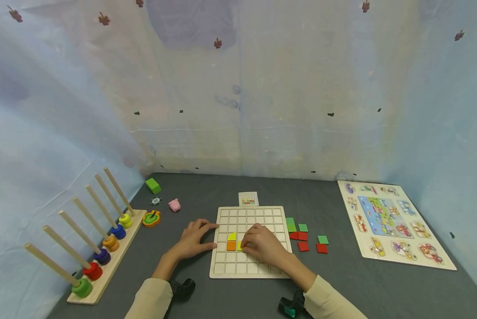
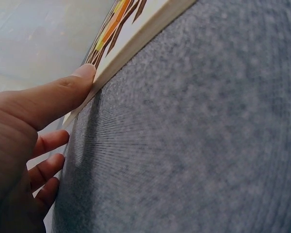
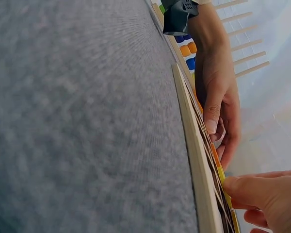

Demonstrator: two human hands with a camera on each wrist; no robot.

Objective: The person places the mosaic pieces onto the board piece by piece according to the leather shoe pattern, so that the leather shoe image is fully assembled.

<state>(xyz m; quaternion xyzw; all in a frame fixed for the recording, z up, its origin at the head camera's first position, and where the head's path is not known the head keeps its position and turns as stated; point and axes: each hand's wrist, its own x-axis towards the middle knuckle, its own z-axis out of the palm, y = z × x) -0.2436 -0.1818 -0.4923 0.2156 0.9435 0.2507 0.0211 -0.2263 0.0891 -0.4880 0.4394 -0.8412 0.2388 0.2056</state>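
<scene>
Grey felt tabletop (image 1: 206, 190) enclosed by pale blue and cream fabric walls (image 1: 262, 102). At centre lies a wooden grid board (image 1: 249, 215). The left hand (image 1: 193, 239) rests against its left edge, fingers extended and holding nothing. The right hand (image 1: 262, 243) lies on the board, fingertips pinching a yellow tile (image 1: 240, 245) beside an orange tile (image 1: 231, 246). Loose red and green tiles (image 1: 308, 239) lie right of the board; a peg rack (image 1: 99, 248) stands at far left.

Bare mat (image 1: 206, 195) behind grid board (image 1: 226, 266); loose tiles (image 1: 310, 241) crowd its right.
</scene>
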